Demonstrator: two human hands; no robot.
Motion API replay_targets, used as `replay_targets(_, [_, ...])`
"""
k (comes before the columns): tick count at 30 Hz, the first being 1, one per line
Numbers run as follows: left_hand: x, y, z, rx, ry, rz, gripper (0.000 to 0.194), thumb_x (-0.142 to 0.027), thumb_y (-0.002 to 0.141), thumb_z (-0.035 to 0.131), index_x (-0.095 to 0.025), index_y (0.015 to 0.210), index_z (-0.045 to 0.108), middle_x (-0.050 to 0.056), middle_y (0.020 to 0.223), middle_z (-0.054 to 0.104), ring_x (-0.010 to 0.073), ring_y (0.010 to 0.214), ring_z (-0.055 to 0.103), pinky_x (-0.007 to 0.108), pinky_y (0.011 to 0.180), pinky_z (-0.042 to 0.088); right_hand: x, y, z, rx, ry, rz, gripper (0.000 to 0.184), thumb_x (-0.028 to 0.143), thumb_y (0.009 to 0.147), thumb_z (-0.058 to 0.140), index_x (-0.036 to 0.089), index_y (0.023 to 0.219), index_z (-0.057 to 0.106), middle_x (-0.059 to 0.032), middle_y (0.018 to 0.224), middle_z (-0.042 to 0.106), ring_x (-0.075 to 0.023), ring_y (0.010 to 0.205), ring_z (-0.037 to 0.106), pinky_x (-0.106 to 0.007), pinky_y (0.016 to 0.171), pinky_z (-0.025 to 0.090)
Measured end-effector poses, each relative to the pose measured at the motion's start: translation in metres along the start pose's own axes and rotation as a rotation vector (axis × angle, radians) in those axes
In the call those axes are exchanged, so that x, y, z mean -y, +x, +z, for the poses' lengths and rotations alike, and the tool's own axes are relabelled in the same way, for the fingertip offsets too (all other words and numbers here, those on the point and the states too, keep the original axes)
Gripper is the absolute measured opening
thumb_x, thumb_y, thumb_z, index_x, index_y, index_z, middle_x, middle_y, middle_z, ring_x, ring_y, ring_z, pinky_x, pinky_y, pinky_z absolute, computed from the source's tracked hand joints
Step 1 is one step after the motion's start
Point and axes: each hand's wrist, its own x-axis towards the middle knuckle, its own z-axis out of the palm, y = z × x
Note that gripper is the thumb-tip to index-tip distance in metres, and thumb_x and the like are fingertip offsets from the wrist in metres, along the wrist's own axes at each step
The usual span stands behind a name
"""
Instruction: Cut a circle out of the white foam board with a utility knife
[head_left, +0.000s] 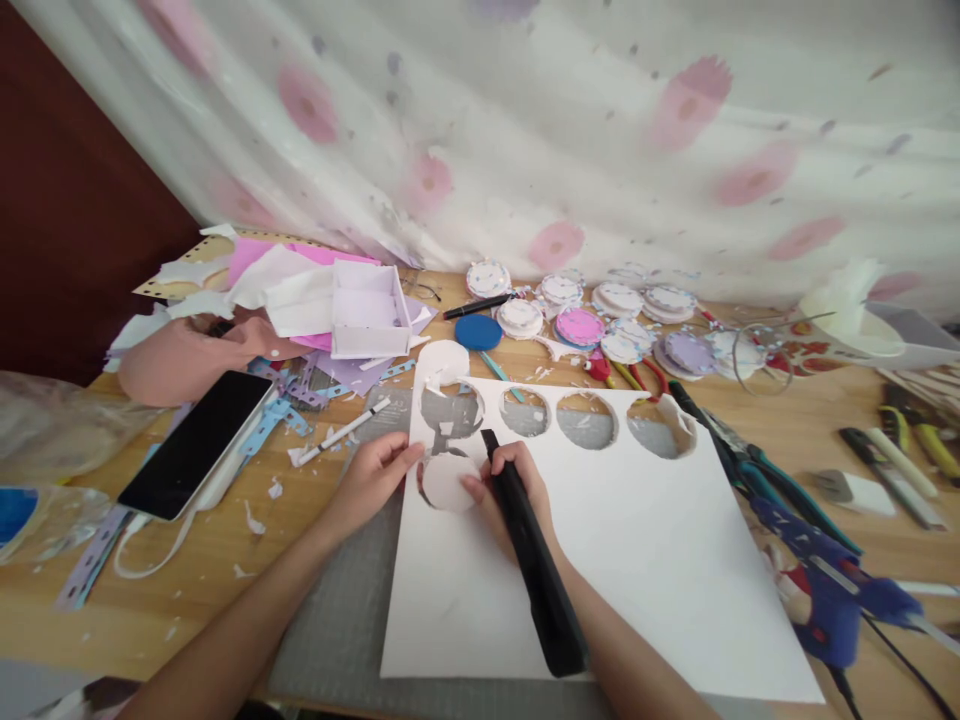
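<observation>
Surface [150,610] of pale wood carries everything, and a large white board [637,580], probably foam board, lies near its front edge on a grey cutting mat [337,620]. A blue glue gun [832,635] lies just beyond the board's right edge, teal-handled pliers [746,460] by its far right corner, and a smartphone [199,445] toward the left of the surface. A black utility knife [551,610] slants across the board, held in the curled right hand [537,500], whose thumb rests on a white disc [448,482]. The left hand [375,480] is narrowed at the board's left edge, thumb and fingers drawn together beside the disc; whether they pinch anything, I cannot tell. The disc sits in its cut ring near that edge, a dark gap showing along its left rim; its right side is hidden. It should be light, fairly stiff but easily dented or torn at the rim, so best taken by opposite edges, with the board pressed flat beside it. Four other round holes leave narrow, weak strips toward the board's far edge; to the right, the broad uncut stretch gives the knife room before the glue gun and pliers.
</observation>
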Motion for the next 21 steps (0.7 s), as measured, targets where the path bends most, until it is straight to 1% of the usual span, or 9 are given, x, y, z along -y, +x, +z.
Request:
replay_targets(4, [-0.003,0.000,-0.001,0.035,0.041,-0.004,0.039,-0.052,0.086,0.051,-0.015,0.079,0.060,-0.003,0.064,0.057,0.0134,0.061,0.053,0.022,0.055,0.040,-0.003,0.003,0.002,-0.019,0.053,0.035,0.028,0.027,0.076,0.065,0.024,0.082,0.038,0.0057,0.070,0.052,-0.0102,0.056,0.045,-0.023,0.059,0.040])
replay_targets(6, [-0.005,-0.008,0.002,0.018,0.116,-0.007,0.040,-0.052,0.087,0.048,-0.014,0.092,0.061,0.001,0.075,0.063,0.0169,0.070,0.060,0.025,0.060,0.046,-0.003,0.004,0.002,-0.012,0.055,0.053,0.028,0.027,0.075,0.065,0.024,0.082,0.038,0.0059,0.069,0.053,-0.0101,0.056,0.045,-0.023,0.058,0.040])
replay_targets(8, [-0.006,-0.025,0.009,-0.100,0.285,0.036,0.048,-0.050,0.087,0.049,-0.013,0.116,0.054,0.011,0.102,0.067,0.0235,0.091,0.064,0.033,0.075,0.052,-0.002,0.005,0.002,0.010,0.023,0.062,0.027,0.028,0.076,0.065,0.024,0.083,0.039,0.0056,0.071,0.054,-0.0102,0.056,0.046,-0.023,0.059,0.040])
replay_targets(10, [-0.005,-0.046,0.019,-0.267,0.587,0.168,0.068,-0.047,0.086,0.053,-0.012,0.141,0.032,0.020,0.138,0.048,0.0313,0.121,0.052,0.045,0.097,0.046,-0.002,0.005,0.001,0.036,-0.035,0.056,0.025,0.029,0.077,0.064,0.024,0.084,0.040,0.0052,0.072,0.055,-0.0107,0.057,0.047,-0.024,0.060,0.041])
replay_targets(11, [-0.004,-0.057,0.026,-0.265,0.741,0.249,0.075,-0.045,0.087,0.052,-0.012,0.147,0.022,0.021,0.149,0.034,0.0339,0.135,0.038,0.050,0.106,0.037,-0.002,0.006,0.001,0.044,-0.070,0.048,0.024,0.030,0.078,0.063,0.024,0.084,0.040,0.0052,0.072,0.055,-0.0111,0.058,0.048,-0.024,0.061,0.042])
replay_targets(13, [0.003,-0.076,0.039,-0.128,0.980,0.380,0.081,-0.046,0.088,0.049,-0.011,0.150,0.010,0.020,0.156,0.018,0.0350,0.143,0.020,0.054,0.113,0.026,-0.004,0.007,0.001,0.047,-0.139,0.032,0.024,0.032,0.078,0.062,0.024,0.084,0.041,0.0055,0.071,0.056,-0.0117,0.058,0.050,-0.025,0.062,0.042])
replay_targets(14, [0.007,-0.083,0.044,-0.082,1.058,0.421,0.083,-0.048,0.088,0.048,-0.010,0.151,0.007,0.021,0.156,0.017,0.0357,0.144,0.017,0.055,0.114,0.024,-0.005,0.009,0.000,0.047,-0.165,0.026,0.023,0.033,0.078,0.062,0.025,0.084,0.041,0.0057,0.071,0.056,-0.0120,0.057,0.050,-0.025,0.062,0.043])
replay_targets(17, [0.020,-0.091,0.055,-0.077,1.182,0.454,0.086,-0.050,0.089,0.045,-0.003,0.150,0.005,0.027,0.155,0.012,0.0388,0.144,0.011,0.057,0.113,0.023,-0.008,0.016,-0.001,0.072,-0.205,0.007,0.021,0.034,0.077,0.061,0.025,0.085,0.044,0.0061,0.071,0.058,-0.0131,0.059,0.053,-0.026,0.064,0.043])
replay_targets(21, [0.025,-0.091,0.057,-0.077,1.221,0.456,0.086,-0.050,0.090,0.042,-0.001,0.149,0.004,0.027,0.155,0.009,0.0386,0.145,0.008,0.056,0.113,0.024,-0.008,0.022,-0.002,0.105,-0.230,-0.013,0.018,0.034,0.077,0.060,0.025,0.088,0.048,0.0064,0.071,0.060,-0.0143,0.062,0.056,-0.027,0.065,0.043])
